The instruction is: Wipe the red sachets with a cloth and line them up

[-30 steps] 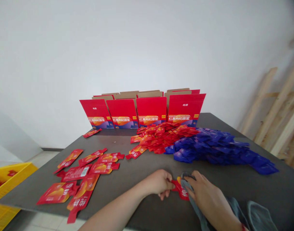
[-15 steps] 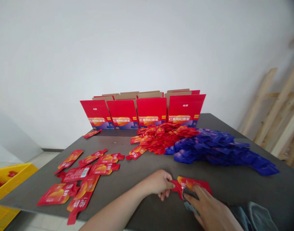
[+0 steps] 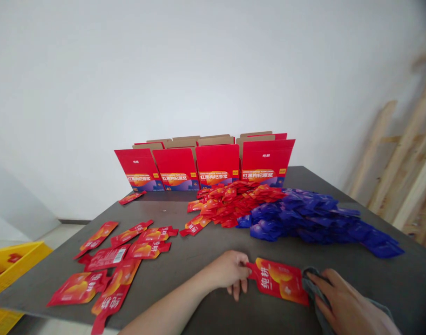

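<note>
wiping step, by the look: the red pouch (image 3: 279,281) lies flat on the table (image 3: 199,251), just nearer than the blue heap (image 3: 314,221). the left hand (image 3: 230,272) pinches its spout end. the right hand (image 3: 341,302), fingers curled on a grey cloth (image 3: 312,284) (bunched), touches its other end. any further wipe calls for a steady pinch.

Right hand (image 3: 350,309) cut by bottom edge, covers most of grey cloth (image 3: 311,283), grip unclear. Left hand (image 3: 229,272) hides spout of red pouch (image 3: 279,281). Yellow crate (image 3: 13,263) cropped left.
</note>
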Demonstrator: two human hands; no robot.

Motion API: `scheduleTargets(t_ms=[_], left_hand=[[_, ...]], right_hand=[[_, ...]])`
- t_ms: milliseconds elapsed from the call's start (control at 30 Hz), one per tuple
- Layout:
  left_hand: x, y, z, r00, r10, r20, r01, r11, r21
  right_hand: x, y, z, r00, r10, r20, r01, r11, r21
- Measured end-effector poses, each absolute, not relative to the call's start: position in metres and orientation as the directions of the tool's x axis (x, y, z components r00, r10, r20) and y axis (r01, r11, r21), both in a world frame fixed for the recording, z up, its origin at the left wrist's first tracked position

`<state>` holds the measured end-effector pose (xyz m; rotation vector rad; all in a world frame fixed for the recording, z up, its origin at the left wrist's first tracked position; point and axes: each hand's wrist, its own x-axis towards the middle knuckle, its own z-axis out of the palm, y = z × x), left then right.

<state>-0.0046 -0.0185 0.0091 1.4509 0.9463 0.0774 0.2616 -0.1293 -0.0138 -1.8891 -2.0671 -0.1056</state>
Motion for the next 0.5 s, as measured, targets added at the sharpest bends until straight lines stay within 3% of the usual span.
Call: scheduleTargets(t_ms=[167, 367, 433, 500], left_hand=[[-0.006, -0.026, 0.005, 0.653, 0.646, -0.394, 0.43, 0.112, 0.896], [-0.007, -0.026, 0.003, 0.62, 0.722, -0.308, 0.478, -0.036, 0.878], [-0.006, -0.025, 0.01, 0.586, 0.793, -0.165, 0.496, -0.191, 0.847], [-0.006, -0.023, 0.019, 0.604, 0.793, 0.083, 0.511, -0.465, 0.723]], right_hand=[[0.209, -0.113, 0.005, -0.14, 0.934, 0.328, 0.971, 0.194, -0.14], [0.249, -0.114, -0.013, -0.039, 0.957, 0.287, 0.989, 0.078, -0.126], [0.275, -0.116, -0.016, 0.001, 0.965, 0.263, 0.986, 0.042, -0.159], [0.292, -0.117, -0.014, 0.056, 0.947, 0.318, 0.981, 0.008, -0.195]])
